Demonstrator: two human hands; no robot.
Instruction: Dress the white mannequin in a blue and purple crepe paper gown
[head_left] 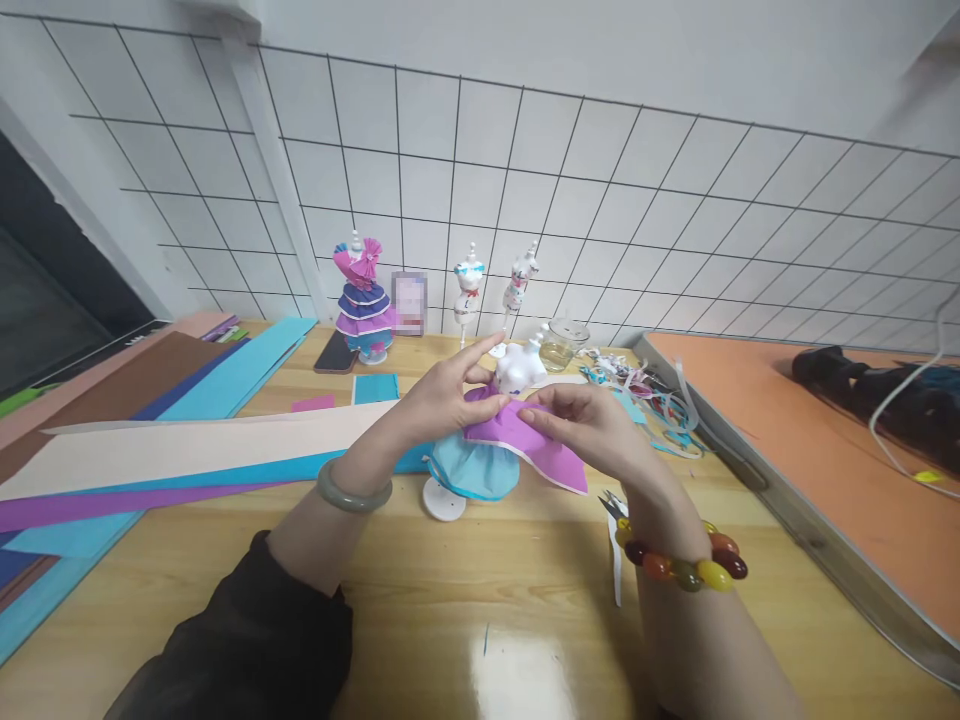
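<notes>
A small white mannequin (520,368) leans to the right in the middle of the table, its round white base (444,499) showing at lower left. Around its lower part is a puffy light-blue skirt (476,468). A purple strip with a pale edge (551,455) lies over the top of that skirt and hangs off to the right. My left hand (450,395) pinches the strip at the mannequin's waist, thumb on the purple. Close beside it, my right hand (581,420) holds the strip between thumb and fingers. The fingertips are a little apart.
Long coloured paper strips (225,440) cover the left side. Behind stand a dressed mannequin (365,305), two bare-skirted mannequins (468,285), a phone (335,353) and a glass jar (561,350). Scraps (660,395) and scissors (613,503) lie right, beside an orange board (825,470).
</notes>
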